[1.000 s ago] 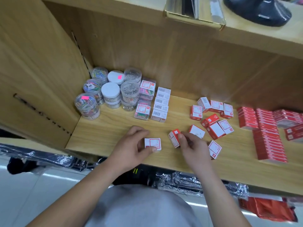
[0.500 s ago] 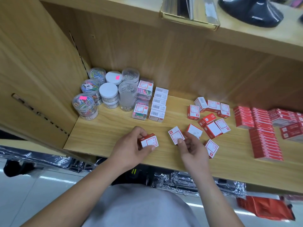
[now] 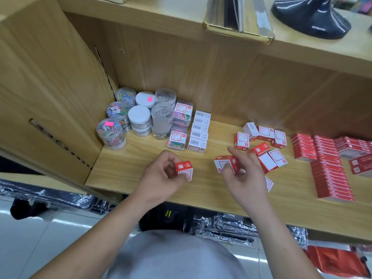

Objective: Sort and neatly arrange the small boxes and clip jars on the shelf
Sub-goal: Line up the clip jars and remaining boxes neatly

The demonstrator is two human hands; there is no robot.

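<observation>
Red-and-white small cardboard box (image 3: pixel 184 170) — your left hand (image 3: pixel 161 174) pinching it, right hand (image 3: pixel 243 178) gripping second box (image 3: pixel 226 164); you're risking fumble off wooden shelf (image 3: pixel 124 164) edge.

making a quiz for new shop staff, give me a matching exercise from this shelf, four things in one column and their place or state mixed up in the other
Column one
1. clip jars
2. barcode boxes
3. left hand
4. flat red packs

Column two
a. right end of the shelf
b. holding a small red box
c. back left corner of the shelf
d. in a row just right of the clear clip boxes

Pairs: 1-c, 2-d, 3-b, 4-a
</observation>
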